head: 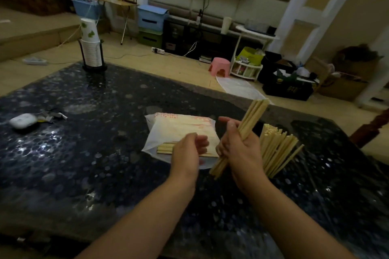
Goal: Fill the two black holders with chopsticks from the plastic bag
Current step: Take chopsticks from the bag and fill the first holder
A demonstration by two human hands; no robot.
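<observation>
Chopsticks [250,121], pale wooden sticks, bundled in right hand [242,149] fingers; left hand [187,153] loosely curled, empty.

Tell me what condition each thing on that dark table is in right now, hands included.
Right hand: grip curled round a bundle of chopsticks, tilted up to the right.
Left hand: fingers loosely curled, holding nothing, over the bag.
Plastic bag: lying flat, open at the near end, chopsticks showing inside.
Holder chopsticks: standing upright, fanned out; the holder itself is too dark to make out.
Paper cups: stacked in a stand.
Earbud case: closed.
</observation>
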